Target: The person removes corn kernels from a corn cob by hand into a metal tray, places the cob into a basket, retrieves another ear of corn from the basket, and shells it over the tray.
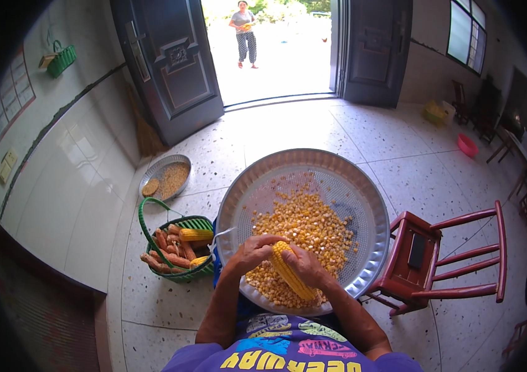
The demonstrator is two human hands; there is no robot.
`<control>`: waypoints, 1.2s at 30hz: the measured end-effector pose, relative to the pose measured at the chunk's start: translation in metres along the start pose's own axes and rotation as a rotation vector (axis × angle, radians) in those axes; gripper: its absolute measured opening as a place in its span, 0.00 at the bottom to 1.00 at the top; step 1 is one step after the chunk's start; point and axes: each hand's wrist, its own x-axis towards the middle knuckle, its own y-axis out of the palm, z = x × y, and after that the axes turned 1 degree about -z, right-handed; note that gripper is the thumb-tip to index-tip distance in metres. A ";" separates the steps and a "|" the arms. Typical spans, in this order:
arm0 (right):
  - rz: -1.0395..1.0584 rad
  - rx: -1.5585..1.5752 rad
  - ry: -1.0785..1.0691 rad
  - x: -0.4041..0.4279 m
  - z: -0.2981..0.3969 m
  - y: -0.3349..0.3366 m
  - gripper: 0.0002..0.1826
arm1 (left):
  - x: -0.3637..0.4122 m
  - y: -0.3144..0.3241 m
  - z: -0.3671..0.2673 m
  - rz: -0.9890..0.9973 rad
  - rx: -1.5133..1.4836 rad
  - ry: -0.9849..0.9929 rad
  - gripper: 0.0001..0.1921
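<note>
An ear of yellow corn (290, 274) slants over a wide round metal sieve (240, 186) in front of me. My right hand (309, 264) is wrapped around its right side, thumb near the upper tip. Fingers of my left hand (255, 251) touch the upper left of the same ear. Most kernel rows on its visible side are whole. Loose corn kernels (300, 218) lie heaped in the middle and near part of the sieve, whose floor is perforated. My left palm and some fingertips are hidden.
Left of the sieve stands a green plastic basket (184, 277) of bare cobs and yellow ears. Behind it, a metal tray (188, 171) holds grain. A red wooden chair (398, 283) with a dark phone-like object (416, 250) stands right. A person (245, 28) is outside the open door (175, 60).
</note>
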 end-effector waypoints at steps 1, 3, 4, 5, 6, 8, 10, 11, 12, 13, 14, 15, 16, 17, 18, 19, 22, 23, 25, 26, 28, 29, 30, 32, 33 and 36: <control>0.000 -0.001 -0.002 0.000 -0.002 0.001 0.38 | -0.001 0.000 0.001 -0.001 0.001 0.002 0.30; 0.018 0.005 0.020 0.000 -0.006 0.002 0.37 | -0.002 0.001 0.006 -0.010 -0.033 -0.026 0.29; 0.015 0.001 0.013 0.001 -0.006 0.001 0.37 | -0.003 0.001 0.008 -0.012 -0.032 -0.031 0.28; 0.025 0.001 0.016 0.002 -0.004 0.000 0.37 | -0.001 0.000 0.009 -0.014 -0.028 -0.023 0.28; 0.036 0.001 0.019 0.003 -0.003 0.000 0.37 | 0.000 0.000 0.004 -0.009 0.002 -0.038 0.28; 0.022 0.012 0.020 -0.001 -0.007 0.002 0.37 | -0.001 -0.001 0.016 0.005 -0.014 -0.031 0.29; -0.001 0.025 0.011 -0.004 -0.004 0.004 0.36 | -0.002 0.000 0.010 -0.006 -0.008 -0.035 0.29; -0.001 0.025 0.008 -0.004 -0.002 0.003 0.36 | -0.002 0.002 0.007 -0.015 -0.005 -0.042 0.30; 0.006 0.021 0.004 -0.005 0.002 0.002 0.35 | -0.005 0.005 0.000 -0.016 -0.075 -0.055 0.32; 0.013 0.018 0.002 -0.006 0.004 0.001 0.35 | -0.005 0.004 0.003 -0.016 -0.076 -0.057 0.32; 0.015 0.019 0.005 -0.006 0.004 0.002 0.35 | -0.005 0.002 0.008 -0.003 -0.093 -0.044 0.32; 0.017 0.037 0.003 -0.005 0.005 0.002 0.34 | -0.003 0.000 0.010 0.010 -0.110 -0.030 0.33; 0.018 0.056 0.002 -0.004 0.005 0.001 0.34 | -0.002 0.000 0.012 0.009 -0.110 -0.031 0.33; 0.019 0.055 0.006 -0.003 0.005 0.001 0.34 | -0.001 0.000 0.013 0.010 -0.113 -0.032 0.33; 0.012 0.055 0.005 -0.003 0.003 0.001 0.34 | 0.000 -0.001 0.013 0.010 -0.100 -0.006 0.32; 0.005 0.054 0.004 -0.002 0.002 0.001 0.33 | 0.000 -0.001 0.014 0.011 -0.086 0.021 0.32; 0.000 0.062 -0.018 0.001 -0.002 0.002 0.33 | 0.002 -0.002 0.016 0.013 -0.084 0.041 0.31; 0.001 0.061 -0.015 0.000 -0.003 0.002 0.33 | 0.001 -0.001 0.016 0.013 -0.087 0.040 0.31; -0.002 0.058 0.004 0.000 -0.004 0.002 0.34 | 0.000 -0.001 0.015 0.004 -0.102 0.004 0.30; -0.003 0.058 0.005 0.001 -0.005 0.002 0.34 | 0.001 0.000 0.014 0.004 -0.103 0.005 0.30; -0.005 0.065 0.000 0.000 -0.006 0.003 0.34 | 0.000 0.000 0.012 0.007 -0.094 -0.015 0.29; -0.004 0.065 0.000 0.001 -0.006 0.003 0.34 | 0.000 0.000 0.012 0.006 -0.094 -0.015 0.29; -0.009 0.057 0.002 0.000 -0.007 0.003 0.34 | 0.001 0.000 0.013 0.002 -0.085 -0.016 0.29; -0.016 0.048 0.005 0.000 -0.006 0.002 0.34 | 0.002 0.001 0.013 0.000 -0.077 -0.016 0.28; -0.014 0.050 -0.005 0.000 -0.003 0.002 0.35 | 0.002 0.001 0.012 -0.006 -0.062 -0.025 0.28; -0.015 0.066 -0.023 0.001 -0.006 0.003 0.35 | 0.001 0.001 0.009 -0.014 -0.049 -0.035 0.27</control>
